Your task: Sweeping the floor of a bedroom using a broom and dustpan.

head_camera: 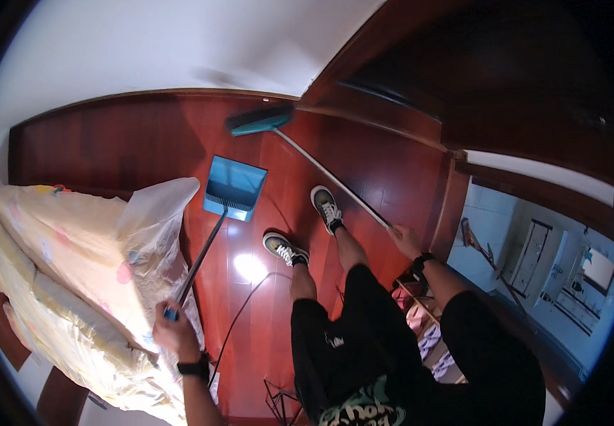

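Observation:
My left hand grips the upper end of a long dark handle that leads down to a blue dustpan. The dustpan lies on the reddish wood floor, its comb-like teeth on the side nearest me. In my right hand is the end of a pale broom handle. At its far end the teal broom head is held close to the wall corner, its dark bristles facing the wall. Beyond the bristles a tiny pale bit sits by the skirting. The inside of the dustpan is shadowed.
Plastic sheeting covers a patterned, padded bulk at the left. A thin black cable curves across the floor. Slippers sit on a rack at the right, near a doorway. Dark wood panelling borders the far right; a wire stand is close below.

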`<state>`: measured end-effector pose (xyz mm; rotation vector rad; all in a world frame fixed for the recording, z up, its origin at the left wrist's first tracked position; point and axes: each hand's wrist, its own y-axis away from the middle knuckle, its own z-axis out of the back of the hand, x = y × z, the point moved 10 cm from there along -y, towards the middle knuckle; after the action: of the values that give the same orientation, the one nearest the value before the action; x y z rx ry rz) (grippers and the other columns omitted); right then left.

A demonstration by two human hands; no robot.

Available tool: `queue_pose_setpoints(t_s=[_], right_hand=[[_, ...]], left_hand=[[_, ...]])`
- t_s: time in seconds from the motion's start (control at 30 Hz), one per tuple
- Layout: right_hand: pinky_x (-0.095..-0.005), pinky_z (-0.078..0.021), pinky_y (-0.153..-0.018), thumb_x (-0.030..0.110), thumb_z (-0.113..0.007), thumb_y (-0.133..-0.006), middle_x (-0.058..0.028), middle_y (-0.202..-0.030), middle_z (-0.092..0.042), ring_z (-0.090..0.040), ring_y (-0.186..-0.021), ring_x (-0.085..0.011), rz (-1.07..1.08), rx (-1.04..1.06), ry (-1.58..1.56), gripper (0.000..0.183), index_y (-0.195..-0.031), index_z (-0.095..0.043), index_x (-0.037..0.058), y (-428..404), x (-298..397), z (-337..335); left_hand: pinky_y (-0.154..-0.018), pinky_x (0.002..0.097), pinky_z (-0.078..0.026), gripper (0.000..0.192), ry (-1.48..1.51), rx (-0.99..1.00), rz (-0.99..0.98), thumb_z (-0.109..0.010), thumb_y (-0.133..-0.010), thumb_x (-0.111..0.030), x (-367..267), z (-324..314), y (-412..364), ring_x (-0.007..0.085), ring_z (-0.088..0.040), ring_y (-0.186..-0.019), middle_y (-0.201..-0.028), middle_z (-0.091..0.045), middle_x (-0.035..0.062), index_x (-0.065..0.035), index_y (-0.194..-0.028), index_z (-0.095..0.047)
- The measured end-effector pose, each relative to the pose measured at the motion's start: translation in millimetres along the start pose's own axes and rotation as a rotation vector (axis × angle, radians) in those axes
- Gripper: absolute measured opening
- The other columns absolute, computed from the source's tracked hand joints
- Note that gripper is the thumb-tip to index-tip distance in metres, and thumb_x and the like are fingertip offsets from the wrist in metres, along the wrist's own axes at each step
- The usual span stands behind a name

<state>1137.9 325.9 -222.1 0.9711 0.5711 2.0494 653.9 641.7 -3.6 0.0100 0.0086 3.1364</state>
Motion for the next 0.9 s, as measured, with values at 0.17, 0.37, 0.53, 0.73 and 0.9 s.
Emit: queue_pose_setpoints(t_s=[0.17,0.37,0.53,0.73,0.9], right_hand=[[-0.0378,-0.0414,-0.06,0.036,-0.045,-0.084,-0.0166,-0.076,-0.056,-0.054,-0.07,-0.0322,-0.024,0.113,0.078,0.033,-0.093,-0.054,0.0059,-92,15,-28],[-0.0444,-0.0424,-0.067,0.038,-0.041,-0.085,-0.0183,-0.089,-0.056,-0.054,-0.085,-0.0343,0.106,0.182,0.034,0.034,-0.094,-0.054,0.0076,-154,85,-81],[-0.0388,-0.0429,-0.065,0.037,-0.042,-0.085,-0.0206,-0.085,-0.056,-0.054,-0.08,-0.035,-0.019,0.184,-0.073,0.037,-0.1,-0.052,0.0049,-121,12,-80],[-0.0304,-0.0404,-0.059,0.033,-0.044,-0.087,-0.0102,-0.069,-0.053,-0.051,-0.064,-0.017,-0.245,0.182,-0.17,0.036,-0.097,-0.053,-0.0005,-35,-96,-32],[-0.0289,-0.0398,-0.059,0.031,-0.046,-0.086,-0.0062,-0.069,-0.054,-0.049,-0.065,-0.0118,-0.353,0.231,-0.231,0.037,-0.098,-0.053,-0.0038,-38,-85,-39]], left_hand=[[-0.045,0.0334,-0.036,0.017,0.168,0.075,0.079,-0.054,-0.081,-0.015,1,-8,3,0.0228,-0.046,-0.046,-0.054,-0.05,0.0131,-0.0011,-0.072,-0.056],[-0.05,0.0263,-0.036,0.029,0.167,0.091,0.106,-0.048,-0.086,-0.02,3,-17,0,0.0128,-0.041,-0.054,-0.059,-0.046,0.0075,0.0065,-0.074,-0.05],[-0.049,0.0289,-0.043,0.024,0.145,0.151,0.061,-0.056,-0.083,-0.017,-25,-12,-4,0.018,-0.05,-0.053,-0.062,-0.055,0.0127,0.0065,-0.078,-0.056],[-0.049,0.0296,-0.044,0.022,0.121,0.118,0.077,-0.059,-0.08,-0.013,-39,-7,-6,0.0191,-0.052,-0.053,-0.063,-0.057,0.0138,0.0083,-0.077,-0.056],[-0.051,0.0288,-0.047,0.023,0.055,0.194,0.153,-0.058,-0.081,-0.013,-36,-12,-7,0.0205,-0.056,-0.057,-0.069,-0.059,0.0164,0.0099,-0.079,-0.056]])
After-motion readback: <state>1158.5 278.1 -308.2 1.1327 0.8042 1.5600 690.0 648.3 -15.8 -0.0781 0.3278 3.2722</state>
